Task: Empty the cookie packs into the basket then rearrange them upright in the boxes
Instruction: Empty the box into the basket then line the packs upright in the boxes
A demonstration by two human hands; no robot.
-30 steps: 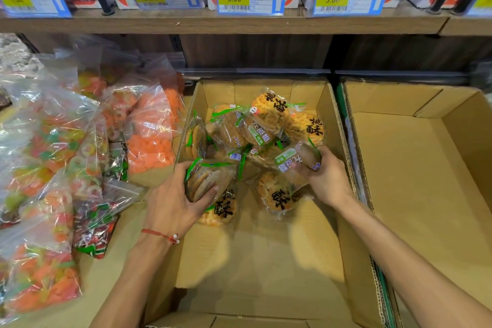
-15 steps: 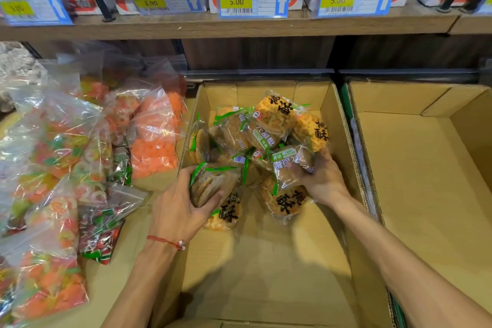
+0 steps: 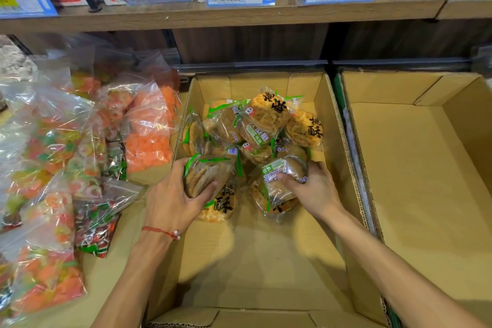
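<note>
While the left grip point(image 3: 173, 204) clasps one clear, green-trimmed cookie pack point(image 3: 205, 178) and the right grip point(image 3: 315, 192) another, more lie heaped just beyond.

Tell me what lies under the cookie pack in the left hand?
A flat pack with black characters lies under the cookie pack that the left hand grips, on the cardboard box floor. Its upper part is covered.

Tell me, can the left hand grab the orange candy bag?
Probably not yet: the orange candy bag lies close, but the left hand is full, gripping a cookie pack.
</note>
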